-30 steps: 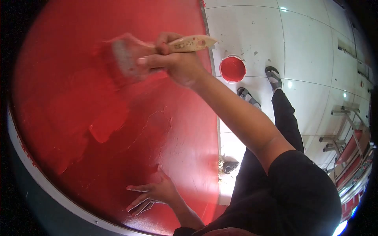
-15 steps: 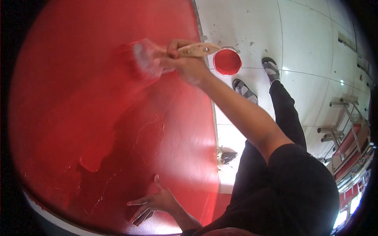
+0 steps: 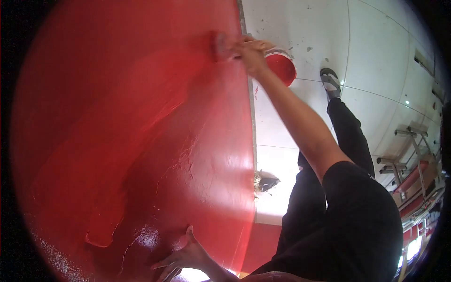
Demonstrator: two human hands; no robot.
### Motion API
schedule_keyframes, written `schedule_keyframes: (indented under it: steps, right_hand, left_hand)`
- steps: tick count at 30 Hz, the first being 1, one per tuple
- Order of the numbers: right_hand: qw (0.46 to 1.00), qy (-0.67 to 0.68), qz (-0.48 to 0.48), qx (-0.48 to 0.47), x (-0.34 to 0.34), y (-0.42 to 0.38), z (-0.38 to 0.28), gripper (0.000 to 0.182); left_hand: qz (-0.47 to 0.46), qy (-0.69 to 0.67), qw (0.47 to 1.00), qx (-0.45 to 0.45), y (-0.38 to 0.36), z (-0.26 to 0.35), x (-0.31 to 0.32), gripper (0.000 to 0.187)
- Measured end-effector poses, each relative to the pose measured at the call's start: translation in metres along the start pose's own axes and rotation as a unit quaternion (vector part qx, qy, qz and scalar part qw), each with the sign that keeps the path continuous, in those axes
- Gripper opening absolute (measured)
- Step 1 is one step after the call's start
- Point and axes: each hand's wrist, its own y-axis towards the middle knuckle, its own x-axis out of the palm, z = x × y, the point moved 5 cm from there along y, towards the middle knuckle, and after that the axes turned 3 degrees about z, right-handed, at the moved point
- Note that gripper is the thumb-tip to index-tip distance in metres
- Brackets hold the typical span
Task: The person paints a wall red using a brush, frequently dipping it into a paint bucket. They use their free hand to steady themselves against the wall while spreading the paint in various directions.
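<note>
My right hand (image 3: 252,57) is wrapped around a paintbrush (image 3: 264,44) with a pale wooden handle. Its wide bristles (image 3: 221,46), smeared by motion, are against the red wall (image 3: 117,84) close to the wall's bottom edge. Just beyond that hand, a round bucket of red paint (image 3: 283,69) stands on the floor, partly covered by hand and handle. Low in the view, my left hand (image 3: 185,256) is held out with its fingers spread, over the wet, shiny part of the wall; nothing is in it.
White floor tiles (image 3: 371,47) run along the wall. One sandalled foot (image 3: 330,79) stands to the right of the bucket. A small dark heap of debris (image 3: 268,183) lies by the wall's base. Metal-framed furniture (image 3: 408,160) stands at the far right.
My right hand has swept the brush rightward and up, from the middle of the wall to its bottom edge, overlapping the bucket. My left hand has shifted slightly lower, still spread.
</note>
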Motion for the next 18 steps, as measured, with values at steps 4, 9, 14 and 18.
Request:
schedule_keyframes:
  steps: [4, 9, 14, 18]
  right_hand:
    - [0.939, 0.185, -0.271, -0.107, 0.093, -0.121, -0.12, 0.029]
    - [0.928, 0.276, -0.248, 0.025, 0.081, -0.08, -0.07, 0.026]
    - [0.997, 0.057, 0.059, 0.007, -0.057, 0.019, 0.034, 0.013]
    - [0.998, -0.06, -0.002, 0.024, -0.043, -0.009, 0.04, 0.016]
  left_hand:
    - [-0.025, 0.057, 0.998, -0.018, 0.0, 0.004, -0.004, 0.156]
    - [-0.032, 0.008, 0.999, 0.006, -0.001, -0.001, 0.002, 0.155]
    - [-0.029, 0.023, 0.999, -0.023, 0.001, 0.0, -0.002, 0.153]
    - [0.004, 0.039, 0.999, -0.012, 0.004, 0.006, -0.007, 0.15]
